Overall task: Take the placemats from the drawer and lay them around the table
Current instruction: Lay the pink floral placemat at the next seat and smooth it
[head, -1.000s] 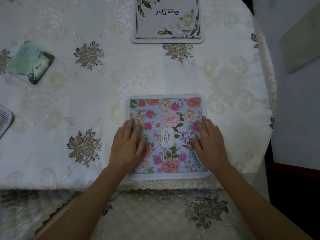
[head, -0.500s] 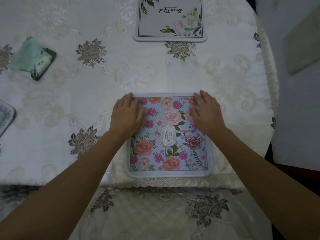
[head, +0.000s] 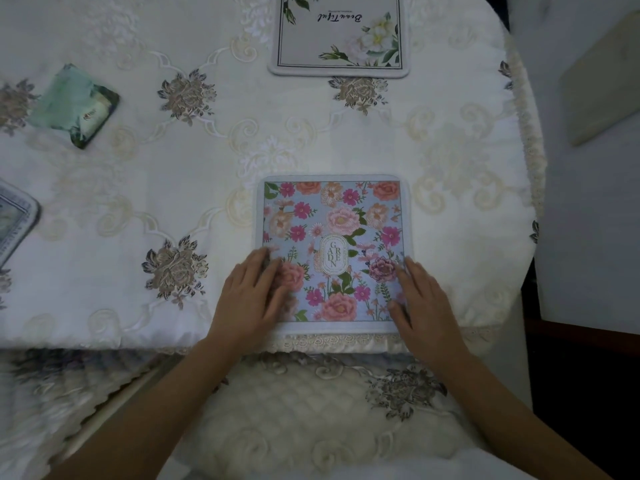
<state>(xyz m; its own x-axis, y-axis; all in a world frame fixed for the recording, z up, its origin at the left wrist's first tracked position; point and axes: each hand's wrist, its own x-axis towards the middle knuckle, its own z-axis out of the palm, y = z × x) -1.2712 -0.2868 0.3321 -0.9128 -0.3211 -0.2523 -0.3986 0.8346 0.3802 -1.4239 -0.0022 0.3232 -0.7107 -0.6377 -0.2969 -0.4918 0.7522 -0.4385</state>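
Observation:
A square blue placemat with pink flowers (head: pixel 334 237) lies flat at the near edge of the table (head: pixel 156 188), which wears a cream embroidered cloth. My left hand (head: pixel 251 299) rests flat on its lower left part, fingers straight. On the lower right edge lies my right hand (head: pixel 424 306), also flat. A second placemat, grey with white flowers and script (head: pixel 339 39), sits at the far side. At the left edge, the corner of a third mat (head: pixel 15 220) shows.
A green packet (head: pixel 74 103) lies on the cloth at the far left. A cushioned chair seat (head: pixel 311 410) is tucked under the near table edge. The table's rounded edge falls off to the right, with grey floor beyond.
Both hands slid back from the mat's far corners toward me, down to its near half. The mat itself stays in the same place.

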